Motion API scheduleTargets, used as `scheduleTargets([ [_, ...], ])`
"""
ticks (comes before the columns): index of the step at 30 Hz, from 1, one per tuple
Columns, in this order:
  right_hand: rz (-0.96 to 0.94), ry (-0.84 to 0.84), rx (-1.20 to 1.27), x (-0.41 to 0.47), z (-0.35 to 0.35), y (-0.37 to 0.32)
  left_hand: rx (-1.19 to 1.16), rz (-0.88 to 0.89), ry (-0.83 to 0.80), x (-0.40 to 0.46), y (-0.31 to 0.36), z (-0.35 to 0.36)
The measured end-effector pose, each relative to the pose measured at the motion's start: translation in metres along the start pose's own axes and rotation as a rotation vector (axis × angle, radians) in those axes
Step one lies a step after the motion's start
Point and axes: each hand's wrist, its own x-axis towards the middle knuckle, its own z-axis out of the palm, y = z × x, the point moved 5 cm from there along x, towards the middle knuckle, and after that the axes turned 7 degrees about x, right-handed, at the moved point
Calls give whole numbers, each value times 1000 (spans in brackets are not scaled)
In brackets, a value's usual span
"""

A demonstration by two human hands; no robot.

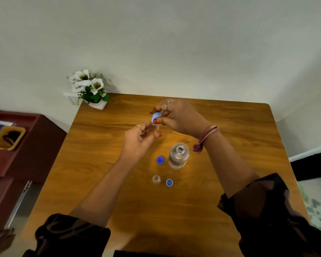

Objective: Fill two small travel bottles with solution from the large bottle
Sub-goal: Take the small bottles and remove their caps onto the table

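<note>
Wooden desk (220, 182) carries one large bottle (178, 156), one small bottle (156, 179), two loose caps (160, 160) (169, 182); left hand (137, 139) grips another small bottle (154, 127), right hand (180, 116) pinches its cap (156, 115).

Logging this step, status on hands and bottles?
Left hand holds small bottle; right hand pinches its cap. Large bottle open. Nothing blocking.

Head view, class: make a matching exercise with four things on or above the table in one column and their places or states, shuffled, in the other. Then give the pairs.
Things:
1. large bottle
2. light blue cap
3. flower pot
4. open small bottle

Places or states:
A. at the table's far left corner
B. pinched in the right hand
C. uncapped, mid-table, below the right wrist
D. standing beside a blue cap, nearest the person

Pairs: 1-C, 2-B, 3-A, 4-D
</note>
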Motion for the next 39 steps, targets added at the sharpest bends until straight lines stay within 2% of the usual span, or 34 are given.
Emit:
scheduleTargets([
  [4, -32, -132, -4, -5, 14, -28, -29, -10, -23, -23, -7, -20],
  [7, 24, -205, 7, -7, 20, -41, -39, -24, 3, -36, -9, -33],
  [11, 69, -114, -185, -9, 28, -55, -29, -30, -5, -51, -8, -41],
  [16, 38, -242, -88, -22, 35, -76, -32, -52, 9, -69, -13, -47],
  [18, 91, -220, -101, -26, 38, -78, -25, -63, 13, -74, -14, -47],
  [21, 98, -184, -246, -31, 45, -82, -25, -51, -6, -84, -10, -47],
  [25, 93, -243, -127, -44, 47, -89, -52, -69, -13, -94, -13, -46],
  [28, 170, -180, -244, -48, 51, -87, -23, -93, -17, -100, -14, -43],
  [31, 124, -188, -364, -53, 57, -89, -10, -89, -37, -106, -12, -39],
  [35, 0, -281, -242, -66, 48, -97, -30, -52, -73, -113, -9, -33],
  [39, -48, -315, -260, -75, 42, -92, -28, -72, -175, -116, -8, -22],
])
